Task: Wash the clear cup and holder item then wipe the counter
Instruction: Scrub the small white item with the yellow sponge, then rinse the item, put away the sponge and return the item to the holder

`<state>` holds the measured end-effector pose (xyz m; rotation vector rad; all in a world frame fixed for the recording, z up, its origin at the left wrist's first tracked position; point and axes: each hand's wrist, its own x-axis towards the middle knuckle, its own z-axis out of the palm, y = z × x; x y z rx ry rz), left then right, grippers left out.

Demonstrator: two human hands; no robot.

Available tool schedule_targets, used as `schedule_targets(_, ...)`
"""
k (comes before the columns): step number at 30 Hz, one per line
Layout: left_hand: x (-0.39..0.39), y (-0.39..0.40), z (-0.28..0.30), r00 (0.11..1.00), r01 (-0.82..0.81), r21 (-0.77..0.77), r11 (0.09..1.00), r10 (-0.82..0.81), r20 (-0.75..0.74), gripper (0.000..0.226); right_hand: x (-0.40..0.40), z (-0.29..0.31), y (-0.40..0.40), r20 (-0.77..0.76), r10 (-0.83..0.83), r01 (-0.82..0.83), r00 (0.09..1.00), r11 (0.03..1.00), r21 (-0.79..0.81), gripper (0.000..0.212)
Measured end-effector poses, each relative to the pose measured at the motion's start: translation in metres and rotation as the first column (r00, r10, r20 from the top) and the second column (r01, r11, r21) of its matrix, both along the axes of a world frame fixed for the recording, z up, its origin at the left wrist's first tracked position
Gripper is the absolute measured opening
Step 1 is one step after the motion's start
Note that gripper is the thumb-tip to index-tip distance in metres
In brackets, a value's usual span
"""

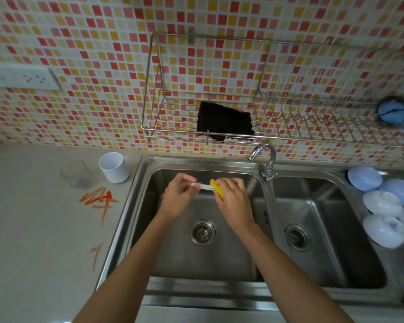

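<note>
Over the left sink basin (163, 229) my left hand (176, 197) pinches one end of a thin white item (202, 186). My right hand (231, 199) grips a yellow sponge (217, 188) against the item's other end. A clear cup (76, 174) stands on the grey counter (33, 241) left of the sink. Next to it stands a white cylindrical holder (114, 167). Orange streaks (100, 201) mark the counter in front of the cup.
The faucet (265, 159) stands between the two basins, with a thin stream running into the right basin (324, 241). Several white and blue bowls (383, 203) lie upside down at the right. A dark cloth (224, 120) lies in the wall rack (173, 134).
</note>
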<state>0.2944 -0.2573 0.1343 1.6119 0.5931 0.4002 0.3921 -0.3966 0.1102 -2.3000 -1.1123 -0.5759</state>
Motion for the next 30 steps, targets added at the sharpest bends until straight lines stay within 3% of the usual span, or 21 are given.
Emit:
schedule_targets(7, 0.007, -0.004, 0.002, 0.996, 0.015, 0.082, 0.996, -0.008, -0.084, 0.016, 0.005, 0.004, 0.001, 0.031, 0.036, -0.037, 0.999, 0.999, 0.013, 0.028)
schedule_targets(10, 0.016, 0.000, -0.001, 0.994, -0.059, 0.115, 0.992, 0.069, -0.082, 0.015, 0.016, -0.002, -0.010, -0.124, -0.026, 0.025, 0.992, 1.000, -0.009, 0.035)
schedule_targets(14, 0.032, 0.008, -0.006, 0.992, -0.039, 0.130, 0.991, 0.054, -0.113, 0.008, 0.038, -0.022, -0.039, -0.429, -0.183, 0.165, 0.885, 0.983, -0.080, 0.051)
schedule_targets(18, 0.060, -0.003, -0.008, 0.985, 0.072, 0.125, 0.990, -0.050, -0.168, 0.007, 0.063, -0.044, -0.058, -0.630, -0.259, 0.241, 0.732, 0.964, -0.117, 0.039)
schedule_targets(22, 0.093, -0.016, -0.016, 0.964, 0.165, 0.127, 0.978, -0.133, -0.231, 0.016, 0.095, -0.051, -0.070, -0.707, -0.283, 0.347, 0.648, 0.936, -0.056, 0.020)
schedule_targets(26, 0.116, -0.029, -0.022, 0.961, 0.185, 0.050, 0.981, -0.170, -0.218, 0.009, 0.119, -0.049, -0.084, -0.727, -0.259, 0.429, 0.636, 0.902, 0.053, 0.016)
schedule_targets(28, 0.125, -0.035, -0.026, 0.960, 0.187, 0.040, 0.982, -0.173, -0.221, 0.008, 0.126, -0.052, -0.087, -0.755, -0.252, 0.445, 0.605, 0.893, 0.059, 0.026)
schedule_targets(30, 0.131, -0.041, -0.028, 0.962, 0.168, 0.020, 0.986, -0.159, -0.220, 0.008, 0.132, -0.053, -0.087, -0.797, -0.265, 0.482, 0.543, 0.875, 0.037, 0.050)
